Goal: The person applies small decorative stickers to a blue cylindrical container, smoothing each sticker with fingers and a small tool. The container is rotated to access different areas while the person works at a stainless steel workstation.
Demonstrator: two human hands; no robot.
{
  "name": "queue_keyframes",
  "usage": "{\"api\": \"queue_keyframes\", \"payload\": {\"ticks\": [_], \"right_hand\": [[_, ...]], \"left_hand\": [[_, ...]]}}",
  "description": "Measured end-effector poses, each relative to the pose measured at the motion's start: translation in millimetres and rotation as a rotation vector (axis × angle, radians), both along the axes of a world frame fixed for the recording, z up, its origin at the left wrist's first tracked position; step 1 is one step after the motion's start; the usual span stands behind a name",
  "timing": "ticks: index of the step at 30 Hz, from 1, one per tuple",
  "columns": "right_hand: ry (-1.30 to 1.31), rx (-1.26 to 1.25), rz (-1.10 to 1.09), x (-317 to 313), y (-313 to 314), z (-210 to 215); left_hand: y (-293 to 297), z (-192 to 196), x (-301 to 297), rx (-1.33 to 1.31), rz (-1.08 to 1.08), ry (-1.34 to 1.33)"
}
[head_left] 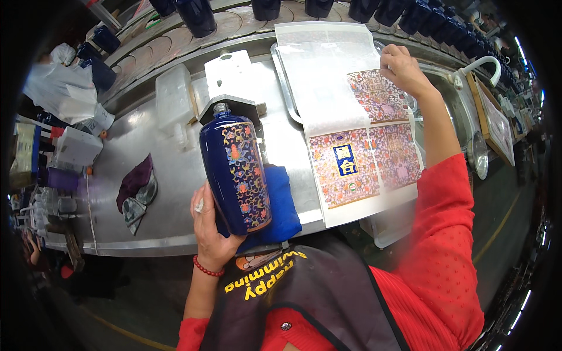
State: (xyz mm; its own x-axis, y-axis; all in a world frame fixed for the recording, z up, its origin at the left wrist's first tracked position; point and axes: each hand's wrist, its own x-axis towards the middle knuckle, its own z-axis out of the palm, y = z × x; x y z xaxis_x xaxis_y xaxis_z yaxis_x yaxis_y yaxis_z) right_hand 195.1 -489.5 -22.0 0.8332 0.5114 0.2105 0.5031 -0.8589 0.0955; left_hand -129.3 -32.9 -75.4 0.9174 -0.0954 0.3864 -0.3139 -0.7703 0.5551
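While the left hand (215,234) cups a floral-patterned blue bottle (234,175) near its base, over a steel worktop (172,213), left of printed floral sheets (366,167), the right hand (403,67) curls at their edge, pinch indiscernible.

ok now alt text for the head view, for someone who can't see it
A person's left hand holds a glossy dark blue bottle with a colourful floral panel at a metal worktop, while the right hand is at floral printed sheets on the right. More dark blue vessels line the far side.

Apron (339,269) bears yellow lettering (264,278); printed sheet (366,161), pale characters (348,167).
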Motion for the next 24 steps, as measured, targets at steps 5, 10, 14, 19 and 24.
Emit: {"api": "queue_keyframes", "payload": {"ticks": [5, 10, 14, 19, 24], "right_hand": [[-0.139, -0.065, 0.106, -26, 33, 40], [-0.124, -0.003, 0.178, -36, 58, 75], [0.188, 0.294, 0.186, -4, 66, 105], [0.556, 0.588, -0.266, 67, 68, 51], [0.396, 0.205, -0.467, 96, 74, -69]], "left_hand": [[1, 1, 0, 0.04, 0.012, 0.007], [-2, 10, 4, 0.101, 0.003, -0.07], [-8, 32, 2, 0.294, 0.073, -0.08], [-13, 38, 2, 0.361, 0.083, -0.119], [-2, 22, 8, 0.101, 0.055, -0.034]]}}
